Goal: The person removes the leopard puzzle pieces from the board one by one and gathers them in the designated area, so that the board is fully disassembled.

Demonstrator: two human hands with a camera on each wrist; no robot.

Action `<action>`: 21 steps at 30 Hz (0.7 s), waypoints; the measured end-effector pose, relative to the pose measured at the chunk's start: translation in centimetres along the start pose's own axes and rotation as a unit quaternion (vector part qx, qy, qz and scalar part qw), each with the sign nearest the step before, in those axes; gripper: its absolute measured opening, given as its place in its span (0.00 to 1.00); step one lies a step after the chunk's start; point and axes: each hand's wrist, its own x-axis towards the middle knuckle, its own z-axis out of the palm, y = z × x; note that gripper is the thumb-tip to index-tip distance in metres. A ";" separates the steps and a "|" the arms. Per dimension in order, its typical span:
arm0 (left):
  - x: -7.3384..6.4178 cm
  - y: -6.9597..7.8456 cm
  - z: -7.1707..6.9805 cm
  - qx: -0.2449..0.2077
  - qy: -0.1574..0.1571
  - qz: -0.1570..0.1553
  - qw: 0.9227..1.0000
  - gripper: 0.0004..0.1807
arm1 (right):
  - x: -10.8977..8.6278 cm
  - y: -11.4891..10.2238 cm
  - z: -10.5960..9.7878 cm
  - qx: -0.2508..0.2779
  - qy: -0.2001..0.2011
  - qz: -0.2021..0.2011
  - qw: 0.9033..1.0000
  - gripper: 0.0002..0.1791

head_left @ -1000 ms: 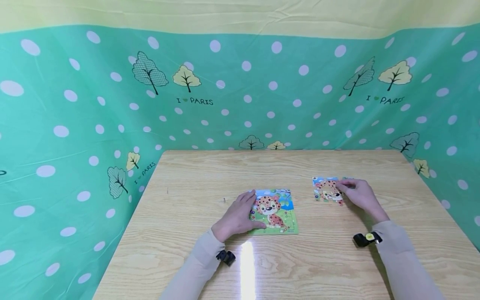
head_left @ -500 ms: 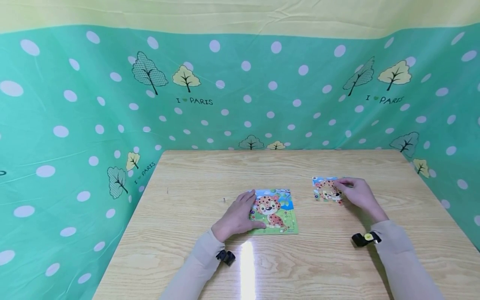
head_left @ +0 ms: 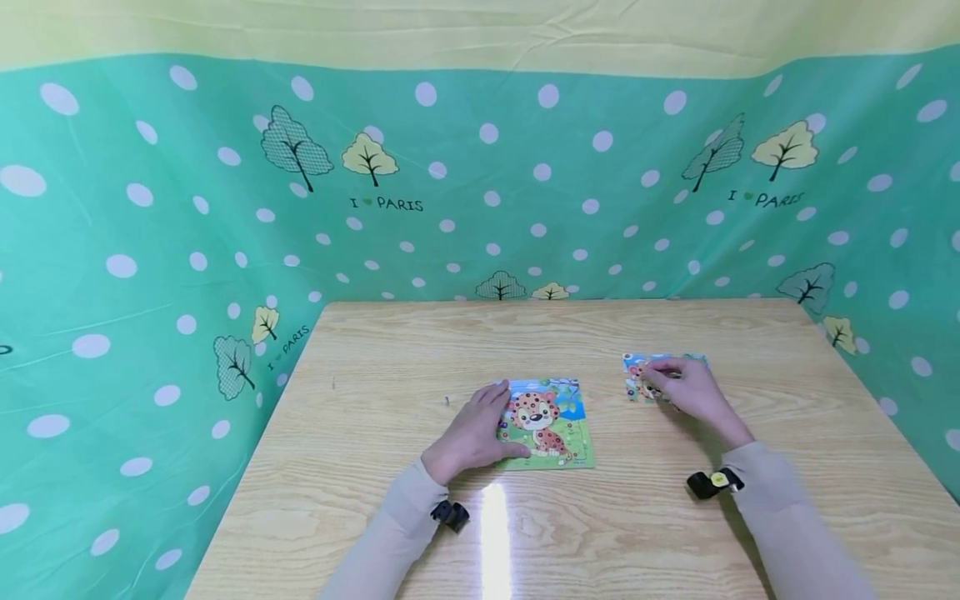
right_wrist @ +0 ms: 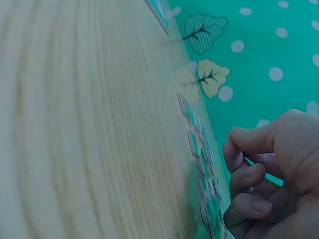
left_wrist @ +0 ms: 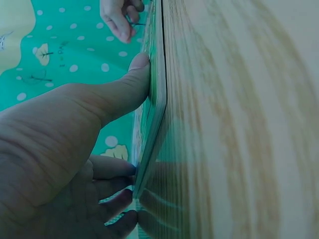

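On the table, in the head view, lies a square puzzle board [head_left: 555, 433] printed with a spotted leopard cub. My left hand [head_left: 474, 429] rests on its left side, thumb on the near part and fingers along the far left edge. Farther right lies a group of fitted-together puzzle pieces [head_left: 635, 390], also with a leopard picture. Above it hovers my right hand [head_left: 690, 392], covering part of the picture. From the right wrist view, its thumb and index fingertip meet, the other fingers are curled, and nothing shows between them.
The wooden table [head_left: 360, 467] extends around both puzzles. A small dark speck [head_left: 447, 401] lies left of the board. Behind and at the sides hangs a green dotted cloth [head_left: 510, 225]. Each sleeve has a black wrist device [head_left: 450, 515].
My right hand has shifted left across the puzzle pieces, uncovering their upper right corner and covering the leopard's face. My left hand stays on the board.
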 end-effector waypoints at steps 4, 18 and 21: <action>0.0 0.0 0.0 0.001 0.001 0.002 1.000 0.60 | 0.0 -0.7 0.6 0.003 0.001 -0.003 1.000 0.24; 0.0 0.0 0.0 0.001 0.005 0.001 1.000 0.60 | -0.1 -2.8 3.2 0.006 -0.010 -0.034 0.999 0.15; 0.0 0.0 0.1 -0.002 0.005 0.001 1.000 0.60 | -0.2 -3.2 3.8 0.005 -0.017 -0.033 0.999 0.15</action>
